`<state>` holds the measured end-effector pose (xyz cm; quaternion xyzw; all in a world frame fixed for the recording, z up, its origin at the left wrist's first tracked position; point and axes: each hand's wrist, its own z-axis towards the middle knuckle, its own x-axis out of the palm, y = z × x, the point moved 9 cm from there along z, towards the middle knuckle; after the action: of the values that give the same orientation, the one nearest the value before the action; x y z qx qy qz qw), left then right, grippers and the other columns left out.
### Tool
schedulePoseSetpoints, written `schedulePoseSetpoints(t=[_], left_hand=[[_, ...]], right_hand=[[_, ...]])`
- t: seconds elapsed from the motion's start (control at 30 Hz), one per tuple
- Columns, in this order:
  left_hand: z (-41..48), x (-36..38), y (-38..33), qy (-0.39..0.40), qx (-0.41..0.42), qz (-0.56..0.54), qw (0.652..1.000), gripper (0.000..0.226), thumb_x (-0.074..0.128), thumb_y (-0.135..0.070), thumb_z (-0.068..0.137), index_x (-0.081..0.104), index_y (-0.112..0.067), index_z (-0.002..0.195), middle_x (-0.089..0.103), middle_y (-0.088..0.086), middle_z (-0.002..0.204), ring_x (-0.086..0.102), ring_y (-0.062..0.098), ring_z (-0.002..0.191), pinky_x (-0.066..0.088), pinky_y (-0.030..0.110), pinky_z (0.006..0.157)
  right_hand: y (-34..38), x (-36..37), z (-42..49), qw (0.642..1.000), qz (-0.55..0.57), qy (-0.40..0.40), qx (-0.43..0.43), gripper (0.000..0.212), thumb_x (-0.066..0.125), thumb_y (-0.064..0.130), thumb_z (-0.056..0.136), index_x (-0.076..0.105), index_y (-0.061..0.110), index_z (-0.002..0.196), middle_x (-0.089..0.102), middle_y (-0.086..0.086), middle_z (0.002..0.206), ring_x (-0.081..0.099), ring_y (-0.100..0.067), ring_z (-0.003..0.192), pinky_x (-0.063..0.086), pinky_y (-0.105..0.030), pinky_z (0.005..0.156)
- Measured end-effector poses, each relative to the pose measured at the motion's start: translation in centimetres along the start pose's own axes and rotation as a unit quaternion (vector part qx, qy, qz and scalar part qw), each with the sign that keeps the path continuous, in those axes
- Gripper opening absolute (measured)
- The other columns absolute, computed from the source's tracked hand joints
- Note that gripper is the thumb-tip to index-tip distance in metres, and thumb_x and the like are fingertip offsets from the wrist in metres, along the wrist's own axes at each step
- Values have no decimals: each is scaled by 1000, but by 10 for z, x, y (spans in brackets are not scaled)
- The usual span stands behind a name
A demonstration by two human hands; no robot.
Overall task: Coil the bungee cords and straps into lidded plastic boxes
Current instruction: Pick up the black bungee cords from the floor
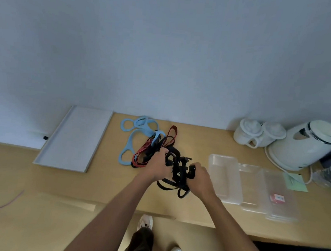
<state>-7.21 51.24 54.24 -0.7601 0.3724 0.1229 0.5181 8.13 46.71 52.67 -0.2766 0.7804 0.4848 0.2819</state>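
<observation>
Black straps (178,172), tangled at frame centre above the bench (106,188), are clenched in your left hand (157,164) and right hand (201,176); loose loops may snag the red strap (148,151).

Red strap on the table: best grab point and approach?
Judging by its pose, grip the red strap at its far loop, coming from above. That end lies alone on the table; the near end is tangled under the black straps and left hand.

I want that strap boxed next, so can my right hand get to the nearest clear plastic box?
Probably yes: the right hand grips the black strap bundle right beside the clear plastic box, nothing between.
</observation>
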Motion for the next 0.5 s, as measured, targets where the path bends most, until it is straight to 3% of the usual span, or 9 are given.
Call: schedulePoseSetpoints(t=[0.17,0.33,0.5], left_hand=[[48,-10,7,38,6,29,999,65,61,-13,87,28,-17,142,46,7,135,51,22,113,47,35,96],[82,-31,9,64,43,77,994,59,59,-13,87,33,-15,140,50,7,131,51,21,113,44,28,87],[106,-38,19,86,34,94,991,50,57,-19,86,43,-16,134,51,4,130,51,22,117,46,34,96]], right_hand=[[7,7,38,999,4,-8,36,39,61,21,83,48,14,119,51,-8,111,57,-25,95,53,-38,81],[20,20,63,999,18,7,51,51,64,20,82,43,17,129,47,-9,119,52,-26,107,46,-30,86],[20,28,76,997,0,33,72,67,66,17,79,35,22,139,40,-10,132,40,-29,124,41,-37,101]])
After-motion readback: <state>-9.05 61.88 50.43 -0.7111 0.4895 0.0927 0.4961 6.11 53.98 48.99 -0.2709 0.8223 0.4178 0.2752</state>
